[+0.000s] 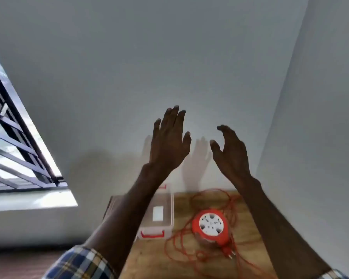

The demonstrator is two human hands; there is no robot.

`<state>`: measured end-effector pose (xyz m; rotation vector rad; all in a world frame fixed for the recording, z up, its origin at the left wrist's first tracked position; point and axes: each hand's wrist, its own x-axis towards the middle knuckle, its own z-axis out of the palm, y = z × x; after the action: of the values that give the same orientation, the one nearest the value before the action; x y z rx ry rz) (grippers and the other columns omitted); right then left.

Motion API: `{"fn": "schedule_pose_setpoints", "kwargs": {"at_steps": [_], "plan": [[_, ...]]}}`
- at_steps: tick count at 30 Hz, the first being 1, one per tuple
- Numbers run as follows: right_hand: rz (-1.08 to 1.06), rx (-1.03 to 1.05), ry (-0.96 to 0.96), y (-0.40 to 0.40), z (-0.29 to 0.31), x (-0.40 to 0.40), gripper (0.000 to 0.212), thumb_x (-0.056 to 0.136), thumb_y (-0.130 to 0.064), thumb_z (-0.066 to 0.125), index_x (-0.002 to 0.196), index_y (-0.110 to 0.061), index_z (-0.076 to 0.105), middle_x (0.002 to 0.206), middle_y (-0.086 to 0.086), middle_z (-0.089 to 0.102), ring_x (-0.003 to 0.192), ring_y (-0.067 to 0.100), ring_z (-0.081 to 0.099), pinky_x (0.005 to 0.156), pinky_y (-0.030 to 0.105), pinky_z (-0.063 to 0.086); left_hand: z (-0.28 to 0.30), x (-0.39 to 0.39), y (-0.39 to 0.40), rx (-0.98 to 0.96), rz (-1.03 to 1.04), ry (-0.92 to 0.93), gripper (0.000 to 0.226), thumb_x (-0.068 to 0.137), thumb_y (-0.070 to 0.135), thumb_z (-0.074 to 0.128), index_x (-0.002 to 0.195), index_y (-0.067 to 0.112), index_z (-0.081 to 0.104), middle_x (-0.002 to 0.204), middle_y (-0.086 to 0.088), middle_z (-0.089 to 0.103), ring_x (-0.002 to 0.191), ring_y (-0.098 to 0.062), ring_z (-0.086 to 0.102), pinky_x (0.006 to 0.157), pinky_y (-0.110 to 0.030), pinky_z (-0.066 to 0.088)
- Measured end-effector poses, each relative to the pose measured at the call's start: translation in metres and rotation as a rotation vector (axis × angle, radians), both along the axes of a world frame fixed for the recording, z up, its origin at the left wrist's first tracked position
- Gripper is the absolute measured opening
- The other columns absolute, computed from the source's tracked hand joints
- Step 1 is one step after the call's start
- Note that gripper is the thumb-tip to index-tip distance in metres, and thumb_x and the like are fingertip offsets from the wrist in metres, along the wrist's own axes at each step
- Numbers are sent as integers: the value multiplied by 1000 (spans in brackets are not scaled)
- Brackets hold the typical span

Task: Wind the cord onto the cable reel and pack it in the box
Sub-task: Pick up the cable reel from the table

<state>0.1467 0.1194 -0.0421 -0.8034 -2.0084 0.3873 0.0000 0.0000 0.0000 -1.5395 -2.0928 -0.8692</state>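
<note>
An orange cable reel (211, 226) with a white socket face lies on the wooden table (153, 258). Its thin orange cord (181, 248) sprawls in loose loops around it, and the plug (229, 251) rests just below the reel. To the reel's left stands a clear plastic box (161, 214) with red latches, partly hidden by my left forearm. My left hand (169, 141) and my right hand (230, 150) are both raised high in front of the wall, well above the table, fingers spread, holding nothing.
The table stands against a pale grey wall (169, 57), with a second wall (320, 117) close on the right. A barred window (14, 154) with a white sill is at the left. Dark floor shows at the lower left.
</note>
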Motion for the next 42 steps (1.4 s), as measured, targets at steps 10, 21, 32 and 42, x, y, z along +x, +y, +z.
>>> {"fn": "schedule_pose_setpoints", "kwargs": {"at_steps": [10,21,32,42], "plan": [[-80,-755,-278,-34,-221,58,39,92,-17,66,131,-10,62,133,14,65,124,32,59,100,36,43,-239,78,-12,-290,177,-985,25,101,16,62,125,14,67,123,-12,74,118,-35,67,90,-34,49],[-200,-869,-294,-9,-282,59,53,91,-28,72,138,-13,53,134,15,47,114,40,60,90,40,47,-312,106,13,-302,293,-1362,22,101,11,59,102,9,81,97,-16,81,88,-28,75,77,-47,61],[-87,-1026,-138,20,-291,66,58,82,-20,81,133,-16,55,130,12,57,121,28,54,98,38,51,-324,114,49,56,469,-1927,25,92,18,84,104,-2,75,98,-25,80,87,-39,79,70,-50,68],[163,-1397,313,36,-226,82,15,97,-21,67,111,-21,71,85,3,77,63,15,72,53,27,55,-258,86,20,246,128,-1715,21,98,24,74,107,5,70,99,-11,81,88,-29,77,62,-33,62]]}}
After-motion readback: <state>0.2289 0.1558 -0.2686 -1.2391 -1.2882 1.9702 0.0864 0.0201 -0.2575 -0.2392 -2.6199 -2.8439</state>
